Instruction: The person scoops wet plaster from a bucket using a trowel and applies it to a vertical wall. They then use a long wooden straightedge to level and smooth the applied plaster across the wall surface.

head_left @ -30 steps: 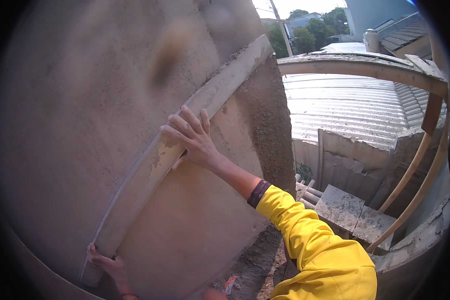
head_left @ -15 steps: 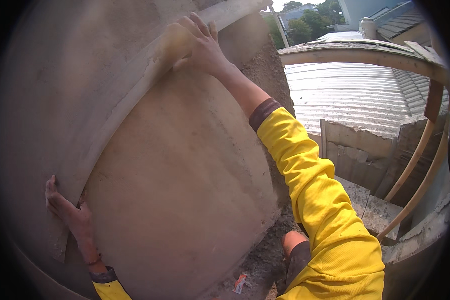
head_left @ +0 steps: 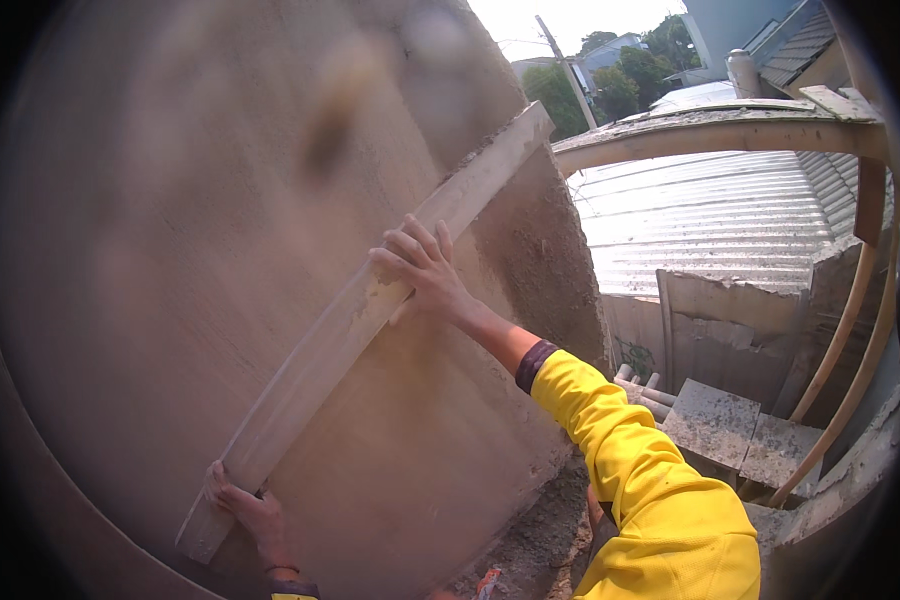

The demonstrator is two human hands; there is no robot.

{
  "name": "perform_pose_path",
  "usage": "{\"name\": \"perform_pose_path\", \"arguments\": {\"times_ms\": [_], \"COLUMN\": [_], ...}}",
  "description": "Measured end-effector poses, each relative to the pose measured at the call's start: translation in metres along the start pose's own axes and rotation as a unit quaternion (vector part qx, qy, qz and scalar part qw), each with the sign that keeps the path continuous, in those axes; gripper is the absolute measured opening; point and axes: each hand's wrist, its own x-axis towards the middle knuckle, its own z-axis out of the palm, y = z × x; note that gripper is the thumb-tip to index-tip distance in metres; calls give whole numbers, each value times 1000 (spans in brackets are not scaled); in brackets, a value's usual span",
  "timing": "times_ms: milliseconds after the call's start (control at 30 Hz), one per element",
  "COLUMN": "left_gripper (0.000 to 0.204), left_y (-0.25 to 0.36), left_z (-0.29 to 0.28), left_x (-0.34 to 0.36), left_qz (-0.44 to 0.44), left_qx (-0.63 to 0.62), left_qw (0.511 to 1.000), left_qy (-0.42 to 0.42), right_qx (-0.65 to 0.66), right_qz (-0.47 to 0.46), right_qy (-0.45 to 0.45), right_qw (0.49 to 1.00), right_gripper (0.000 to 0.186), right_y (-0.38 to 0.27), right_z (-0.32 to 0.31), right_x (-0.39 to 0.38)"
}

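A long, dusty grey screed bar (head_left: 315, 375) lies slantwise across a plastered wall (head_left: 210, 270), from lower left to upper right. Near its lower end my left hand (head_left: 253, 510) grips it, thumb on the near edge and fingers over the far one. Past the middle of the bar, my right hand (head_left: 425, 268) is wrapped over it with the fingers bent across its face. The bar's upper end reaches the wall's rough right edge. Wet-looking plaster, smooth in places and streaked in others, shows on both sides of the bar. Lens smudges blur the upper part.
Below the wall runs a rubble-strewn ledge (head_left: 530, 535) with a small orange-and-white wrapper (head_left: 487, 583). To the right are a corrugated metal roof (head_left: 700, 215), a curved-looking wooden beam (head_left: 710, 135), slanting poles (head_left: 840, 335), grey slabs (head_left: 712, 422) and some pipes (head_left: 645, 395).
Both hands have brought the screed bar down the wall toward me, the right hand moving farther than the left. More plaster shows above it, and its upper end is now fully in view.
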Motion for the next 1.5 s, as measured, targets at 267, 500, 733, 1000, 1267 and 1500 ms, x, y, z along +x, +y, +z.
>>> {"name": "perform_pose_path", "arguments": {"times_ms": [267, 500, 733, 1000, 1267, 1500], "left_gripper": [79, 84, 85, 84, 84, 86], "left_y": [-15, -19, 3, 22, 47, 33], "left_z": [-38, -17, 12, 25, 23, 38], "left_x": [318, 178, -132, -155, 127, 18], "left_qz": [60, 58, 9, 0, 71, 58], "left_qx": [15, -3, -16, 15, 14, 34], "left_qw": [995, 996, 995, 995, 997, 998], "left_qy": [84, 63, -98, -94, 16, -4], "right_qx": [-135, -25, -55, -72, -54, -50], "right_qz": [-28, -11, 82, 15, -27, 43], "right_qy": [71, 103, -51, -35, 65, 37], "right_qw": [988, 994, 994, 997, 996, 997], "right_gripper": [102, 109, 120, 115, 116, 121], "right_y": [76, 38, -39, -17, 111, 65], "right_z": [-23, -7, 17, 13, -18, -3], "right_x": [315, 151, -184, -188, 69, -50]}}
